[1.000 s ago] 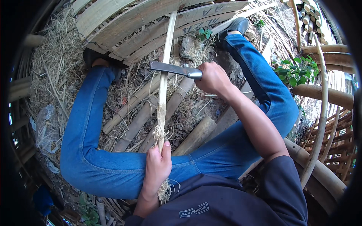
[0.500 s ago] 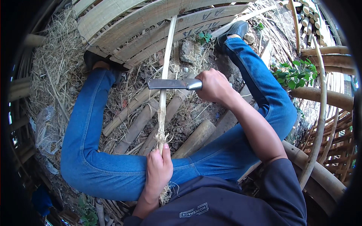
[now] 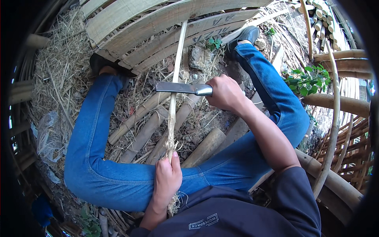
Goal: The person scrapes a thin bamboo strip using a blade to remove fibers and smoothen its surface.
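Observation:
A long pale wooden stick [image 3: 178, 59] runs from my lap up to a slatted wooden crate. My left hand [image 3: 167, 173] is closed round its near end, thumb along the top, resting against my left thigh. Just beyond that hand, frayed fibres and curled shavings [image 3: 171, 144] cling to the stick. My right hand [image 3: 227, 93] grips the handle of a broad-bladed knife [image 3: 173, 87]. The blade lies crosswise over the stick and touches or nearly touches it. Most of the knife's handle is hidden inside my fist.
The slatted crate [image 3: 158, 27] stands ahead between my feet. Bamboo pieces [image 3: 144, 132], a stone [image 3: 200, 57] and straw [image 3: 59, 79] cover the ground between and beside my legs. Bamboo rails [image 3: 335, 102] and a woven basket [image 3: 351, 150] are at right, a plastic bag [image 3: 48, 136] at left.
Both hands keep their grips, and the knife stays across the stick at nearly the same spot. The whole view has shifted slightly.

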Demonstrator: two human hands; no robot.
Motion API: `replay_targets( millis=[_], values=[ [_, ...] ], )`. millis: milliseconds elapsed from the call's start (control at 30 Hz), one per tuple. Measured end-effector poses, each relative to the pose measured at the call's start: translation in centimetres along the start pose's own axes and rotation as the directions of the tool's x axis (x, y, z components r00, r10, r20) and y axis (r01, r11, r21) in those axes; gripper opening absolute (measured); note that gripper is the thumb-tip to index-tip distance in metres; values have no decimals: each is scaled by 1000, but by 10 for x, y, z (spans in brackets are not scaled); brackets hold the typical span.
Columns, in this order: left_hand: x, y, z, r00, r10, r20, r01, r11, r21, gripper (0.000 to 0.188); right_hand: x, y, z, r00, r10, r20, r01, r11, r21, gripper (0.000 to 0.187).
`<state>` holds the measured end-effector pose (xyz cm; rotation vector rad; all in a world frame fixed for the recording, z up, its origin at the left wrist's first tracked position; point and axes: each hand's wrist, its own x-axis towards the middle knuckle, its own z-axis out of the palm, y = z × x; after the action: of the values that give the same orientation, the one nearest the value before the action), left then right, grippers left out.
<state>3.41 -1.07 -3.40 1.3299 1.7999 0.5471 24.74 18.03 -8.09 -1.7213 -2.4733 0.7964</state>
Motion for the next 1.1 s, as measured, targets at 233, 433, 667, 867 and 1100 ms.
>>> replay_targets(
  millis=[233, 433, 667, 867, 1100],
  values=[
    [1, -4, 4, 1000, 19, -13, -19, 1000, -9, 42, 6, 12, 4, 990, 33, -137, -31, 999, 14, 10],
    [2, -1, 2, 999, -41, 35, 43, 998, -39, 42, 13, 23, 0, 979, 53, -197, -55, 998, -3, 9],
    [1, 0, 2, 998, -55, 13, 55, 998, -1, 42, 5, -7, 0, 1000, -10, 7, 10, 1000, 21, 11],
    [-4, -8, 7, 999, 28, -41, -24, 996, 89, 43, -13, -17, -2, 998, -56, -23, 55, 998, -23, 9],
    [-2, -5, 5, 1000, -19, -11, 19, 1000, 2, 43, -4, -8, -6, 998, 9, -55, -8, 999, 34, 8]
  ],
)
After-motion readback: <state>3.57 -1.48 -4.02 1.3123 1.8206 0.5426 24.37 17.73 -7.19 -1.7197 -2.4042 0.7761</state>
